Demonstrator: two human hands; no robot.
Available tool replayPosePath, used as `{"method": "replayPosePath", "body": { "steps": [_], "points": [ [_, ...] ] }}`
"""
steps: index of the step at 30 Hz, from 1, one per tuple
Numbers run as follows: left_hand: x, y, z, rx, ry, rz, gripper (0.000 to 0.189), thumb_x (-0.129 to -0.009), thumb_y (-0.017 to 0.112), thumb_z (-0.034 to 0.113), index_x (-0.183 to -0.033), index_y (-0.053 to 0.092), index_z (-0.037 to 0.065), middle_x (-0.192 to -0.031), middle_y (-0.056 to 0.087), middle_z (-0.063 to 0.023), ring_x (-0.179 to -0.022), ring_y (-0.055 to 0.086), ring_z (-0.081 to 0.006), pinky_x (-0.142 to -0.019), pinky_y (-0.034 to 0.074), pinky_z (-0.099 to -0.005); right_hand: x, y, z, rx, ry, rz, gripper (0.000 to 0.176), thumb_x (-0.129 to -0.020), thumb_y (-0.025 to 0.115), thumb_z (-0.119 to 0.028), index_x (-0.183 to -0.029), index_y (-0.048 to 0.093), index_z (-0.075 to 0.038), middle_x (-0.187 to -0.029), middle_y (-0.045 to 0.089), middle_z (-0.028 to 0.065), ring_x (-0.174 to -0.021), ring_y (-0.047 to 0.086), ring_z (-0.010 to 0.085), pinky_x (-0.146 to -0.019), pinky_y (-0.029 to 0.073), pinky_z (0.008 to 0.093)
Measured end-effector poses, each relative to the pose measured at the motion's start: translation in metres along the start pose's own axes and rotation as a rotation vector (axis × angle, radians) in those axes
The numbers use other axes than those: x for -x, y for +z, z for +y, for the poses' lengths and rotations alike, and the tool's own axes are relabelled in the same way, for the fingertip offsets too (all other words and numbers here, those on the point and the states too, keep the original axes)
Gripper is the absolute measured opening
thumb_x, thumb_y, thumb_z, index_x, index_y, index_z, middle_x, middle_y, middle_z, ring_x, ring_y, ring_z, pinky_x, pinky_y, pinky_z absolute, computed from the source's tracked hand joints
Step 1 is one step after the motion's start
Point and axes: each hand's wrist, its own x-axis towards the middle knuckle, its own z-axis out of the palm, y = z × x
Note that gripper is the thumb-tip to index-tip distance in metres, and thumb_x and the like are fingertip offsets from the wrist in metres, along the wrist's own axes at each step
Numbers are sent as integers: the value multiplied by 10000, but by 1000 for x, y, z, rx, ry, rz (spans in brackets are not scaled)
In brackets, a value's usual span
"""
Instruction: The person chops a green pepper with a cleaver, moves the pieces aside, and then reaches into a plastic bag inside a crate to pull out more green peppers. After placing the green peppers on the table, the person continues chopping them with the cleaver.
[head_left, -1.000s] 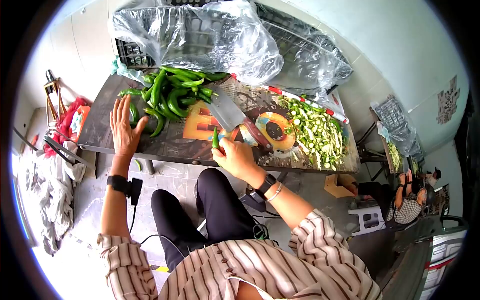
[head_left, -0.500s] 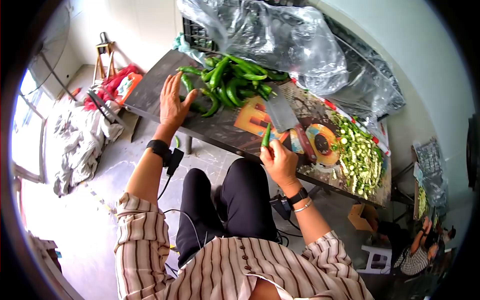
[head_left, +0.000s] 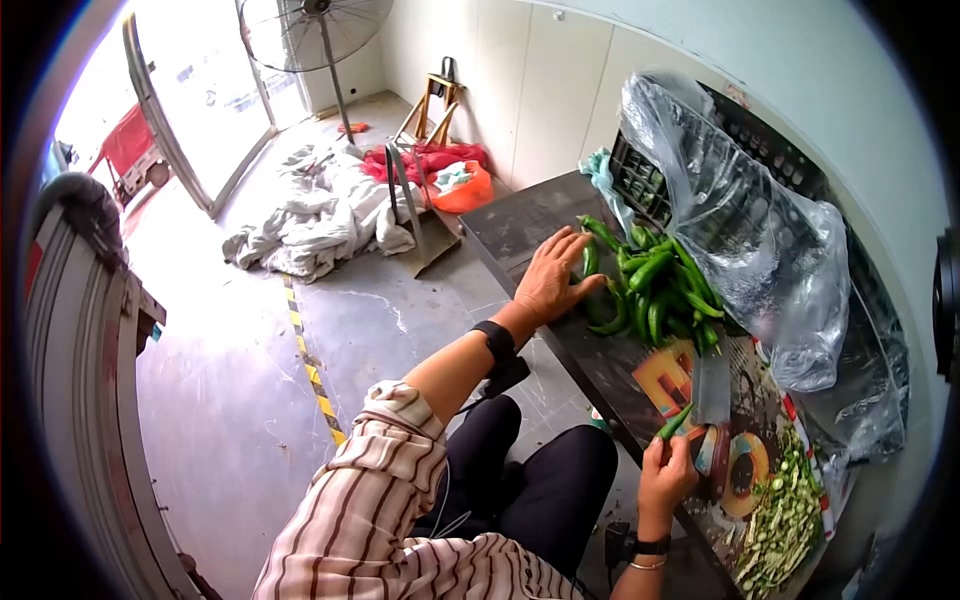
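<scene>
My left hand (head_left: 553,277) rests at the near edge of the dark table (head_left: 505,225), fingers spread, beside a pile of green peppers (head_left: 655,285). Nothing shows in its grasp. A single green pepper (head_left: 676,421) points up from my right hand (head_left: 667,478), pinched between thumb and fingers. Just beyond that hand a cleaver (head_left: 711,388) lies flat on the table, its red handle partly hidden by the hand. Chopped pepper pieces (head_left: 785,510) are heaped at the right end of the table.
Clear plastic sheeting (head_left: 760,230) covers black crates (head_left: 640,180) along the table's far side. On the floor at the left are a heap of pale cloth (head_left: 310,215), a dustpan (head_left: 428,243) and an orange bag (head_left: 465,190). A standing fan (head_left: 318,30) is behind them.
The view has swung left, showing more floor and the doorway. My left hand still lies by the pile, and my right hand keeps its pepper.
</scene>
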Motion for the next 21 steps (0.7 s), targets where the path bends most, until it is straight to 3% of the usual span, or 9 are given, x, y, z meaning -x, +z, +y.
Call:
{"method": "replayPosePath", "body": {
  "steps": [9,17,21],
  "points": [
    [-4,-19,16,61,-40,-25,602,-812,720,274,-1320,498,40,-1328,511,-208,-1288,431,-370,-1082,342,-431,1,-2,2,69,-39,-5,170,-837,671,-208,-828,562,-79,-686,585,118,-596,594,333,-523,461,413],
    [0,3,-4,6,-2,27,605,-839,678,330,-1334,494,34,-1333,518,-187,-1321,398,-331,-1099,322,-415,-1,-1,1,24,-55,26,205,-845,669,-248,-802,546,-90,-654,572,92,-559,584,309,-498,457,395],
    [-4,6,-6,29,-70,-41,671,-823,681,420,-1360,482,70,-1343,518,-176,-1342,384,-322,-1130,285,-422,-1,4,9,54,-88,55,220,-847,667,-277,-778,547,-106,-656,592,84,-566,608,288,-501,467,389]
  ]
}}
